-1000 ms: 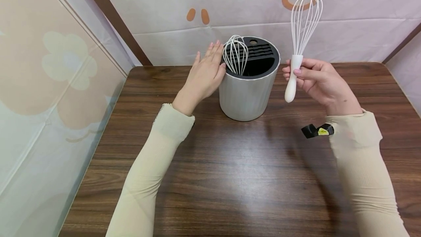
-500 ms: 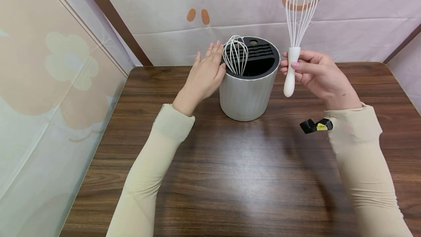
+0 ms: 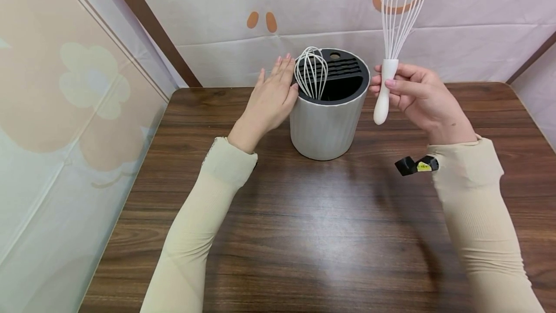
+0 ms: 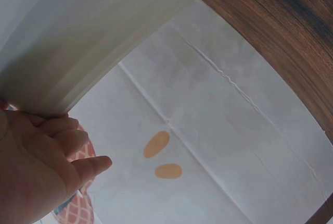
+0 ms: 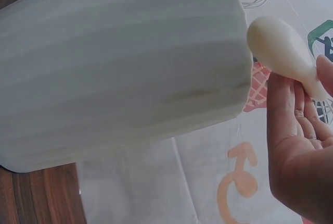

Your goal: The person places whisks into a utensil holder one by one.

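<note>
My right hand [image 3: 419, 98] pinches the white handle of a whisk [image 3: 385, 93] between thumb and fingers, its wire loops pointing up, just right of the utensil holder. In the right wrist view the rounded handle end [image 5: 278, 44] sits beside the holder's wall. The utensil holder [image 3: 323, 132] is light grey and ribbed, with a black slotted lid. A second white whisk [image 3: 311, 72] stands in its left side, wire head up and handle hidden inside. Against the holder's left side rests my left hand [image 3: 270, 95], fingers extended; the left wrist view shows its fingers [image 4: 70, 135] touching the wall.
A dark wooden table [image 3: 304, 245] carries the holder near its back edge. Behind it hangs a pale printed cloth [image 3: 217, 23], and another printed panel [image 3: 65, 110] stands along the left. The lid has a large opening [image 3: 345, 90] at the front and narrow slots behind.
My right hand has lifted the whisk a little higher, with a slight shift left and then back right of its wire head. The left hand, the holder and the second whisk have stayed put.
</note>
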